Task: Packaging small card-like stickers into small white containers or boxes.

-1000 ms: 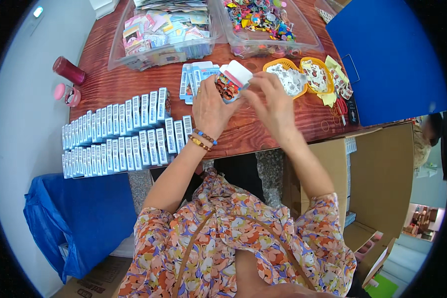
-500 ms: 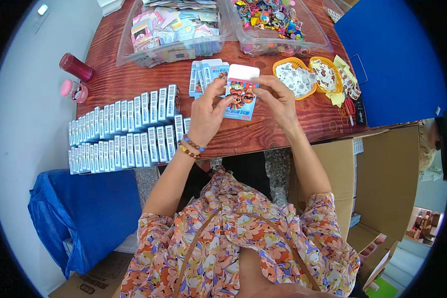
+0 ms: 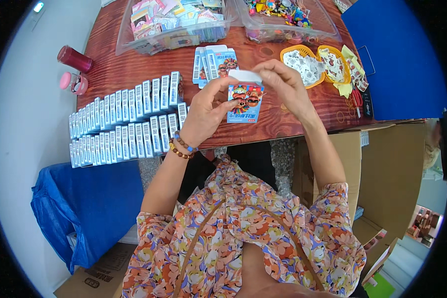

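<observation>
A small blue cardboard box [image 3: 246, 108] with colourful cartoon figures on its front is held over the near part of the table. My left hand [image 3: 208, 110] grips its left side, thumb across the front and fingers behind. At its top stands a white flap [image 3: 245, 76]. My right hand [image 3: 286, 89] is closed at the right end of that flap, thumb and forefinger pressed to it. Just behind lie several flat, unfolded blue boxes [image 3: 207, 63]. To the left, filled blue-and-white boxes [image 3: 134, 107] stand on edge in two long rows.
Two clear plastic bins hold paper cards [image 3: 184, 22] and colourful trinkets [image 3: 288, 12]. Yellow baskets [image 3: 310, 85] of small packets sit right of my hands, near red scissors [image 3: 355, 99]. A red tumbler [image 3: 75, 58] and pink-lidded jar [image 3: 74, 84] stand left. Open cartons [image 3: 387, 169] flank the table.
My right hand has risen from the box's upper right side to its top flap, which now tips over. My left hand keeps hold of the box. The whole view has shifted slightly.
</observation>
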Available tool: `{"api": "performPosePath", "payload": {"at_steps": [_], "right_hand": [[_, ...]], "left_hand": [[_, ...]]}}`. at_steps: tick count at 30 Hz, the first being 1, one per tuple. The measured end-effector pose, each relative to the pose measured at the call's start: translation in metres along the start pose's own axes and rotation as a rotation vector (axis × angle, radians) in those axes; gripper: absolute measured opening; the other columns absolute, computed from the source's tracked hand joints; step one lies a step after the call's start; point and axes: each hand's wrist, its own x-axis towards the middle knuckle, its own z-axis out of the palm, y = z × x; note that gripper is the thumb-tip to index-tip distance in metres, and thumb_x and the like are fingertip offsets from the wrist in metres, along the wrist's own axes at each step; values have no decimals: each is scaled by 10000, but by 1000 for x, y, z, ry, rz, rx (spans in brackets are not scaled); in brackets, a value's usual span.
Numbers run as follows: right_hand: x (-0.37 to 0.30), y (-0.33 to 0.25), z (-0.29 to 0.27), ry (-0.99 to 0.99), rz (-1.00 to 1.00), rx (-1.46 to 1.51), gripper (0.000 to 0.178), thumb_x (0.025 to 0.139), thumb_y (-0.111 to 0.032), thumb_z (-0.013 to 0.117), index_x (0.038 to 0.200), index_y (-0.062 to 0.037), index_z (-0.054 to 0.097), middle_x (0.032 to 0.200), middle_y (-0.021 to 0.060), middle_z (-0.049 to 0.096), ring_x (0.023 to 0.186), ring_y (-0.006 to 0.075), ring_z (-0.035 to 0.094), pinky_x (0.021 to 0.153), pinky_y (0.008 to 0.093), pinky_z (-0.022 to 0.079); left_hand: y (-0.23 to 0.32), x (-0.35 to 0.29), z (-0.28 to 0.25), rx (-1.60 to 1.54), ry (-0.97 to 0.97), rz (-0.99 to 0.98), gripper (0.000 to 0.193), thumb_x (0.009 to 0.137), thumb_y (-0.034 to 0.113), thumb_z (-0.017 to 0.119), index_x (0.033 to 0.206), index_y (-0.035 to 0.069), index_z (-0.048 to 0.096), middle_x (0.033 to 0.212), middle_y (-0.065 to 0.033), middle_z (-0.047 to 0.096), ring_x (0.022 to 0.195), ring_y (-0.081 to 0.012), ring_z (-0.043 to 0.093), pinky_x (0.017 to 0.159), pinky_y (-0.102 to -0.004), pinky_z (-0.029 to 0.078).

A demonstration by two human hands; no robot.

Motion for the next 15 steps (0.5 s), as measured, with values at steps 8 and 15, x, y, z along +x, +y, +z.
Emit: {"api": "performPosePath", "payload": {"at_steps": [8,15], "right_hand": [[8,-4,-4,-191,144,-14,188,970,-141,651,1111,-25,697,993,-7,700,897,59,627,784,237,515],[4,-6,5,-167,163,-107,193,915,-32,665,1090,-8,745,925,27,756,855,58,649,795,250,526]], "left_hand": [[4,-9,-1,-59,10,-51,475,897,-8,671,1327,74,487,1050,-104,646,902,-176,691,760,-294,548],[-4,-12,-4,-44,13,-82,585,872,0,703,1359,81,390,995,-112,638,899,-197,704,735,-303,551]]}}
